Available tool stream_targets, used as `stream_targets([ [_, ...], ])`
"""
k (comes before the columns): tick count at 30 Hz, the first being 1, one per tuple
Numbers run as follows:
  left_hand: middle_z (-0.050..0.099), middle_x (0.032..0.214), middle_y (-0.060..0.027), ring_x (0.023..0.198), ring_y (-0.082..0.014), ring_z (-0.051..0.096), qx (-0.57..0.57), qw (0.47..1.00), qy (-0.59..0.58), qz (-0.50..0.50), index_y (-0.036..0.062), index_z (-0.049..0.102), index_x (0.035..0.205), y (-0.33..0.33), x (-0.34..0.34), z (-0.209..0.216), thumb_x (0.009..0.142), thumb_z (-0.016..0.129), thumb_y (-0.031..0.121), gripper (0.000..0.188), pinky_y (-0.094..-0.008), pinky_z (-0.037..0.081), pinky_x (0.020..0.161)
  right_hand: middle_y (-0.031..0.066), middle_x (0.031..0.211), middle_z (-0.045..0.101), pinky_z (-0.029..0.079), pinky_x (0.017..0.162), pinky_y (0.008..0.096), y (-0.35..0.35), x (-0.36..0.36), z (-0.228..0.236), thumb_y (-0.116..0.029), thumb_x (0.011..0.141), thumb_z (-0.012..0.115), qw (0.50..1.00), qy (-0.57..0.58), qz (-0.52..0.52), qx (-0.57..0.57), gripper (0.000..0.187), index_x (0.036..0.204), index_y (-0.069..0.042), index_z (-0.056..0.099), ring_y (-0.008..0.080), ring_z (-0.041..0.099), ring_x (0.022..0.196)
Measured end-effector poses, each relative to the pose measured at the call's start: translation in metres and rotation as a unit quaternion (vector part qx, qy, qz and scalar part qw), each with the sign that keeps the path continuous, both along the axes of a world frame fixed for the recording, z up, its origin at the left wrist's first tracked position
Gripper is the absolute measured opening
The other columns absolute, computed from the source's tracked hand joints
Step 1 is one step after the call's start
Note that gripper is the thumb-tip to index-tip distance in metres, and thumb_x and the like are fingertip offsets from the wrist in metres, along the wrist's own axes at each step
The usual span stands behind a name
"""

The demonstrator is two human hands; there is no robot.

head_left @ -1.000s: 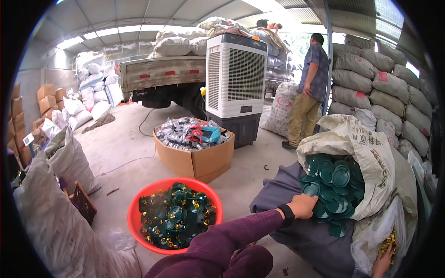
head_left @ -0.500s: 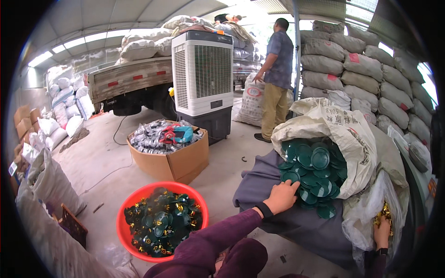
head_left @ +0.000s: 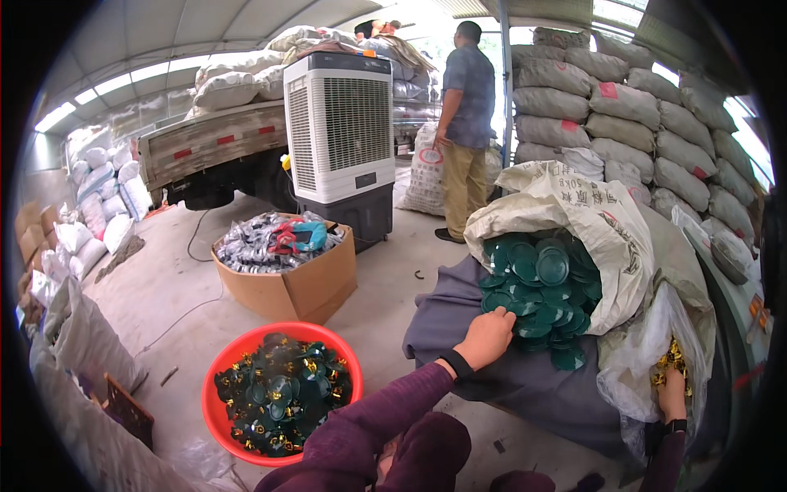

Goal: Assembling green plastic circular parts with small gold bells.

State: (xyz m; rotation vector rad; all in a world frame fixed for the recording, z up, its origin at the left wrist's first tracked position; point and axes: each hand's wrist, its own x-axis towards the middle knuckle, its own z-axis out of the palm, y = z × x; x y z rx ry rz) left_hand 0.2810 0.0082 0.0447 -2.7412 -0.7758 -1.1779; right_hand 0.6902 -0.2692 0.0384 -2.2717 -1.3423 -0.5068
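the green plastic discs (head_left: 541, 287), smooth and round, spill from a woven white sack (head_left: 590, 221) lying on grey cloth at right. the left hand (head_left: 489, 334) curls on the pile's near edge, grasping discs. the right hand (head_left: 672, 394) is inside a clear bag of gold fittings (head_left: 668, 361); grip unclear. the red basin (head_left: 279, 392) near left looks well filled, though the sack seems far from emptied.

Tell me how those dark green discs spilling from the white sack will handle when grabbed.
The green discs look thin and flat, so probably light and stiff. Loosely heaped at the sack mouth, they may slide when the left hand pulls some. Their sheen suggests slippery plastic.
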Motion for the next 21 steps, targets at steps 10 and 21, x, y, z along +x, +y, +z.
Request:
stream_targets([
  [10, 0.052, 0.076, -0.0106, 0.063, -0.0298, 0.057, 0.058, 0.996, -0.036, -0.061, 0.0054, 0.051, 0.082, -0.012, -0.008, 0.018, 0.077, 0.062, 0.013, 0.014, -0.0395, 0.045, 0.054, 0.0135, 0.066, 0.053, 0.043, 0.055, 0.0348, 0.002, -0.018, 0.014, 0.008, 0.067, 0.051, 0.980, 0.177, 0.027, 0.093, 0.011, 0.078, 0.003, 0.053, 0.0240, 0.055, 0.060],
  [21, 0.058, 0.078, -0.0129, 0.066, -0.0343, 0.057, -0.024, 0.994, -0.088, -0.066, 0.0052, 0.051, 0.088, -0.018, -0.008, 0.032, 0.076, 0.063, 0.011, 0.018, -0.0427, 0.045, 0.057, 0.0110, 0.070, 0.058, 0.046, 0.053, 0.0321, 0.003, -0.052, 0.030, 0.003, 0.066, 0.056, 0.916, 0.390, -0.057, 0.080, 0.022, 0.088, 0.004, 0.059, 0.0200, 0.058, 0.059],
])
